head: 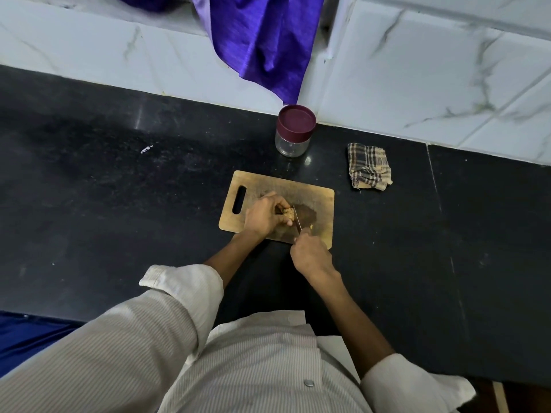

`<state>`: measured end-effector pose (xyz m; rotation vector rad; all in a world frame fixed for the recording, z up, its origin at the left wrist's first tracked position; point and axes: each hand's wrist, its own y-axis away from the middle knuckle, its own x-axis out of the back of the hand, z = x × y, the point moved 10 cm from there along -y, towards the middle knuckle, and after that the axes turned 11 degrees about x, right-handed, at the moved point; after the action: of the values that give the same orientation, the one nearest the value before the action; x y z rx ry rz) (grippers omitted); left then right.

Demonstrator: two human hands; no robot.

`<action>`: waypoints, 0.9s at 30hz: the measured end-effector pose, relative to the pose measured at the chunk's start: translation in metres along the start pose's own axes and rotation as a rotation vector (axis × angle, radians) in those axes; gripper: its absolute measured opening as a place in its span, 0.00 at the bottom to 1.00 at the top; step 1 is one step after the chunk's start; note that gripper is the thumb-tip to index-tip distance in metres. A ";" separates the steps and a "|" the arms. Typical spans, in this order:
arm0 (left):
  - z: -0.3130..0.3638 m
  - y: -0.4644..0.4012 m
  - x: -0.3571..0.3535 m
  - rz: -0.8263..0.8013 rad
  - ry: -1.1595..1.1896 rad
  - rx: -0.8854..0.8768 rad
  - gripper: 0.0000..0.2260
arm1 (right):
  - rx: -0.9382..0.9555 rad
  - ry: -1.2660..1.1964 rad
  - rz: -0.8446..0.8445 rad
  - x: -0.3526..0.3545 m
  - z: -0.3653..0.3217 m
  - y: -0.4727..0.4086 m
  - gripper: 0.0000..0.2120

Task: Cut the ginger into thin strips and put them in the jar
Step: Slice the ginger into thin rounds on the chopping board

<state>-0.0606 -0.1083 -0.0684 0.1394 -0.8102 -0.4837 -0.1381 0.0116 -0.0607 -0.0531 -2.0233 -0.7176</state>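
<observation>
Ginger (pixel 286 215): on the wooden cutting board (pixel 319 201), pinned under the left hand's curled fingers.
Left hand (pixel 265 214): grips the ginger.
Right hand (pixel 310 254): at the board's near edge, clasps the knife (pixel 297 219), blade against the ginger's right side.
Jar (pixel 293 131): lid on, beyond the board at the counter's (pixel 119 204) back edge.
Checked cloth (pixel 369 170): right of the jar.
</observation>
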 end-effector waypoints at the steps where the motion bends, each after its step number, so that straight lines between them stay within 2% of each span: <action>1: 0.000 0.000 0.000 -0.004 0.005 0.004 0.12 | 0.000 -0.010 0.004 0.000 0.000 0.002 0.14; 9: 0.003 -0.002 0.003 -0.011 -0.006 -0.040 0.05 | 0.034 -0.054 0.019 0.022 -0.023 -0.031 0.16; 17: -0.003 -0.006 -0.001 -0.036 0.062 0.000 0.14 | 0.040 -0.038 -0.002 0.002 -0.005 -0.007 0.14; 22: -0.007 -0.006 -0.001 -0.023 0.069 0.014 0.13 | 0.003 -0.040 -0.015 -0.010 0.005 0.010 0.13; 27: -0.002 -0.007 0.001 -0.039 0.040 0.008 0.12 | 0.027 -0.072 0.031 0.010 -0.007 -0.011 0.14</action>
<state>-0.0616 -0.1152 -0.0711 0.1725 -0.7713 -0.5132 -0.1410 -0.0031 -0.0552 -0.0958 -2.0962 -0.6767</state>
